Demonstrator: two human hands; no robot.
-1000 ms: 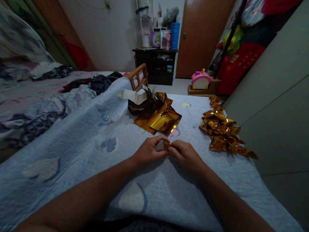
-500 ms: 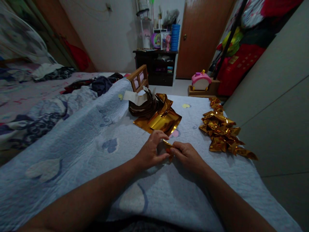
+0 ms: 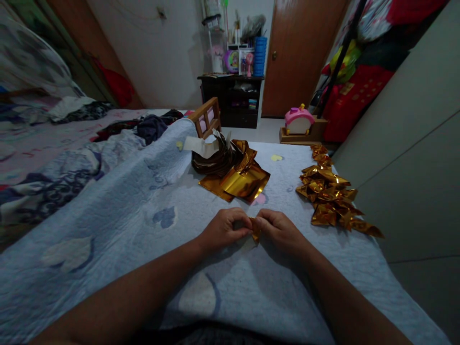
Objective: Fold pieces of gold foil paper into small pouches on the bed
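Note:
Between my two hands, just above the quilt, is a small folded piece of gold foil paper (image 3: 255,233). My left hand (image 3: 227,229) pinches its left side with thumb and forefinger. From the right, my right hand (image 3: 279,231) grips the other side, thumb on top. Most of the folded piece is hidden behind my fingers. Beyond my hands lie flat gold foil sheets (image 3: 247,181), beside a curled stack of paper (image 3: 213,160) with pale and dark edges. Along the right edge, folded gold foil pieces (image 3: 325,191) sit in a heaped row.
A light blue quilt (image 3: 136,249) with heart patterns covers the bed under my hands. A wooden headboard piece (image 3: 206,117) rises behind the paper stack. Farther back stand a dark cabinet (image 3: 232,100), a wooden door (image 3: 298,57) and a pink toy (image 3: 299,120). A pale wardrobe panel (image 3: 409,158) borders the right side.
My left fingers, spread around the foil piece before, have come down and closed on its upper left side. My right hand stays on it nearly in place.

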